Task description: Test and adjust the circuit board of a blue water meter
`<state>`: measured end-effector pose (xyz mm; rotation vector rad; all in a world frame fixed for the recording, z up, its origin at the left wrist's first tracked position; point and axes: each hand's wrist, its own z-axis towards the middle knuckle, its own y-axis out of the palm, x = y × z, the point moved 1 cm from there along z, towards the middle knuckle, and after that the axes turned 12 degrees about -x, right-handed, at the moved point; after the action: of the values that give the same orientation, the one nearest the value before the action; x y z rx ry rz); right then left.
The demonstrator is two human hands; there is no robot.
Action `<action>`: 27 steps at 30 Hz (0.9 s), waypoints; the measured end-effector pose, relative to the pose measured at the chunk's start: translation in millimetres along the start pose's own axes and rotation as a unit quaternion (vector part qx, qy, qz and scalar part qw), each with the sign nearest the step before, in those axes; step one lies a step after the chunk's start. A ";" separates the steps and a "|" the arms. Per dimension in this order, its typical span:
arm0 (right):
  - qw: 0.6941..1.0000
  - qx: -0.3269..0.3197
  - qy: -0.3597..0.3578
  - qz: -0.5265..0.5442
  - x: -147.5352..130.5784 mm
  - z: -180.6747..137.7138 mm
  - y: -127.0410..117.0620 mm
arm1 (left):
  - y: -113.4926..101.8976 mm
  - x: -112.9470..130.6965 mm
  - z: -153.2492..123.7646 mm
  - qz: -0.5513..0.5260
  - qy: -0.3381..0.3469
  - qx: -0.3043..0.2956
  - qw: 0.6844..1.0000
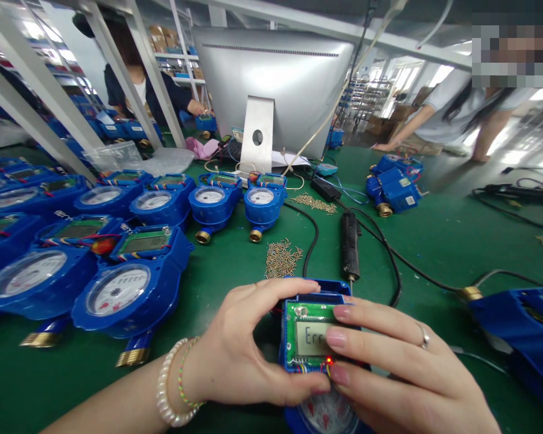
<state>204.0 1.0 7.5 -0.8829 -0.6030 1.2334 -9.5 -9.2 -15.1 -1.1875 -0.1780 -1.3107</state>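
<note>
A blue water meter (328,416) stands in front of me with its electronics housing uncovered. Its green circuit board (292,328) carries a display (308,339) reading "Err", the rest covered by fingers; a red light glows below it. My left hand (248,352) curves round the housing's left side, forefinger at the far edge and thumb at the near edge. Fingers of my right hand (402,361) lie across the board's right part, gripping the meter from that side; the right thumb is hidden. Beyond the meter lies a black electric screwdriver (350,247).
Several blue water meters (127,289) with exposed boards line the left side. Small screws lie in two piles, one near (283,259) and one farther (314,203). A monitor (276,72) stands behind. Cables cross the green table (438,241). Two other people are across it.
</note>
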 end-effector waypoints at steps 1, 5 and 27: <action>1.000 -0.001 0.000 -0.001 0.0 0.2 0.0 | -0.2 -0.2 0.3 -0.004 0.000 -0.001 1.000; 1.000 0.002 -0.004 0.002 -0.3 2.6 -0.7 | -1.2 -1.2 0.0 -0.010 -0.001 -0.006 1.000; 0.999 0.024 0.009 0.028 -0.7 -1.3 3.6 | 0.8 6.0 -1.7 0.097 0.019 0.008 0.995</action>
<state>202.9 0.4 3.8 -0.8744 -0.5355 1.2852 -7.7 -14.5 -12.1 -1.1361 -0.0439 -1.1590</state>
